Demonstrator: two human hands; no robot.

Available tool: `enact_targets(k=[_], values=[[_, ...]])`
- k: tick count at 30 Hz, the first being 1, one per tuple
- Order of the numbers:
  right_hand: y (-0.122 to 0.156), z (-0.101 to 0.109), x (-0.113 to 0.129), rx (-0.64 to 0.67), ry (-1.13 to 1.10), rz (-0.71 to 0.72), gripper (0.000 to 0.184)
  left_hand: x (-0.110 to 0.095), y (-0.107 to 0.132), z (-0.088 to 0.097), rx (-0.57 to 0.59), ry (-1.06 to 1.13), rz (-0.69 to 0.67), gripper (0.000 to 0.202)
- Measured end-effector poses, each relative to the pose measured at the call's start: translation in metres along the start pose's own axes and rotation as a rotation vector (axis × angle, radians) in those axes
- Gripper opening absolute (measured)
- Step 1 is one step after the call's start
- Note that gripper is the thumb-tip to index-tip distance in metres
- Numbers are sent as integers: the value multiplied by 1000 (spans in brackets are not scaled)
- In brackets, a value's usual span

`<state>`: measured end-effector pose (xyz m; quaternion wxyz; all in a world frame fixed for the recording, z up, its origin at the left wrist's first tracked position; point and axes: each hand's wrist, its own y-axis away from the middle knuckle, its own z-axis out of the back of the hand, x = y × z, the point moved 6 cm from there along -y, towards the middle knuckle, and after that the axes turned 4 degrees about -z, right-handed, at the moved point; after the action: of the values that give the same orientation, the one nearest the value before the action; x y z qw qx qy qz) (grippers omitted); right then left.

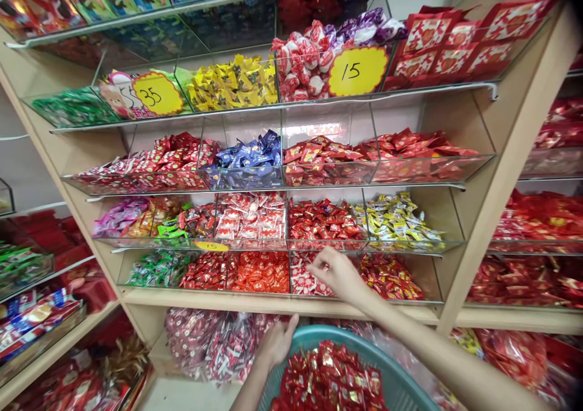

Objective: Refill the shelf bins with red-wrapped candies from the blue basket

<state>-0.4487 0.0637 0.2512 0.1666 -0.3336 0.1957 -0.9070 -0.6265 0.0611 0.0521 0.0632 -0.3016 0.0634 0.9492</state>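
My left hand [277,343] grips the left rim of a teal plastic basket [353,336], its thumb pointing up. Many red wrapped candies [330,377] lie heaped in that basket. Above the basket is my right hand [337,272], in front of the lowest row of bins. Its fingers are curled toward the palm, and whatever they might hold is hidden. Just behind its fingertips sits a bin of red-and-white wrapped candies [303,271]. Orange-red packets [259,271] fill the bin to its left; red and yellow candies [389,277] fill the one to its right.
Tiered clear bins of wrapped sweets cover the wooden shelf unit [282,302]. Yellow price tags [357,72] hang on some bins. Large plastic bags of candy [232,347] stand beneath the bottom ledge. More stocked shelves flank both sides.
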Motion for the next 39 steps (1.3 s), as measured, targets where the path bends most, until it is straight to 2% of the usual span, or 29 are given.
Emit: enact_targets(k=[2, 4, 7, 11, 19, 24, 33, 39], values=[[-23, 29, -2, -95, 76, -2, 25, 1, -1, -1, -6, 17, -9, 78], [-43, 48, -12, -158, 156, -52, 21, 2, -1, -2, -14, 37, -22, 77], [-62, 59, -33, -166, 266, -163, 15, 3, -2, -2, -21, 46, -23, 76], [-74, 54, -48, -99, 387, -264, 18, 3, -2, -3, -10, 41, -9, 76], [-90, 40, -36, -97, 547, -304, 39, 4, 0, -2, -29, 48, 1, 77], [-97, 34, -40, -108, 578, -316, 35, 2, 2, 0, -29, 48, 5, 77], [-94, 27, -45, -113, 577, -305, 36, -1, 2, 0, -6, 38, -18, 76], [-95, 25, -53, -94, 551, -308, 29, 0, 1, -2, -17, 50, -25, 77]])
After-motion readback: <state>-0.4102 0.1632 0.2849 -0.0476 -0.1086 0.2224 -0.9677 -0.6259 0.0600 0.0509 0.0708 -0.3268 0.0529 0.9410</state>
